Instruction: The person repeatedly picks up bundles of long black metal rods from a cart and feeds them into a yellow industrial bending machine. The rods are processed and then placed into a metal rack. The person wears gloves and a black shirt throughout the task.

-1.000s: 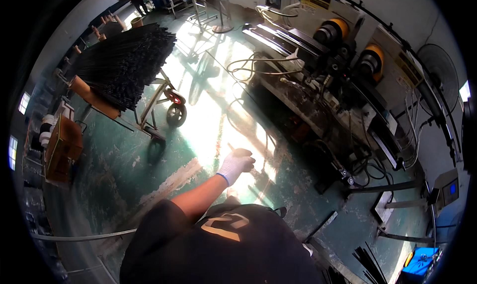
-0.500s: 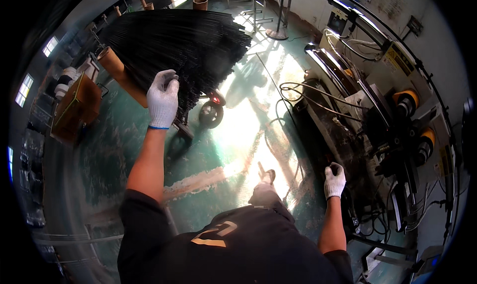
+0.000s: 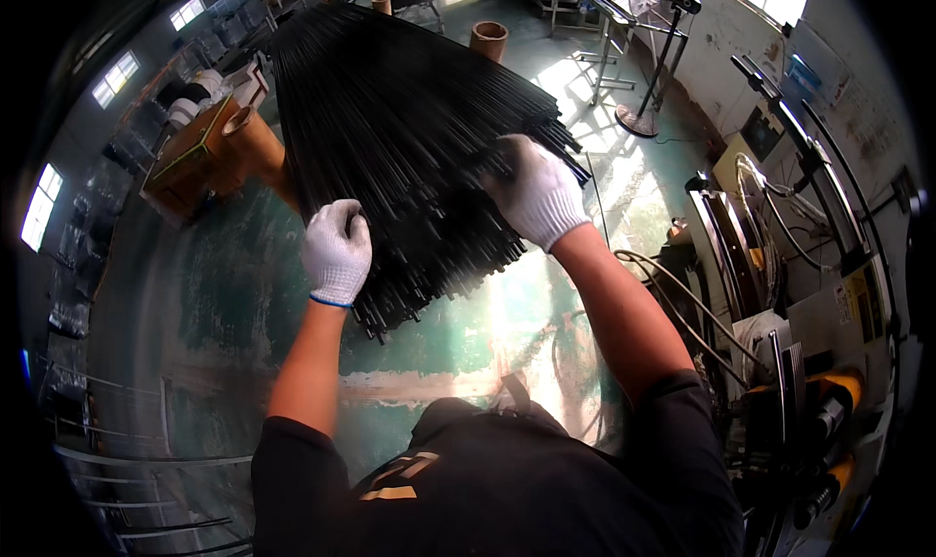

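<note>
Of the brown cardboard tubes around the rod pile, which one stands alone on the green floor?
The short open-topped cardboard tube beyond the black rods, upright on bare floor. The other tubes lie under the bundle's left edge.

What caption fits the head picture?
Two gloved hands, left and right, grip a bundle of black rods.

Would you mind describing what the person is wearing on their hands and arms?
Both the left hand and the right hand wear white knit work gloves; the left glove shows a blue cuff edge. The forearms are bare, and short black sleeves cover the upper arms.
</note>
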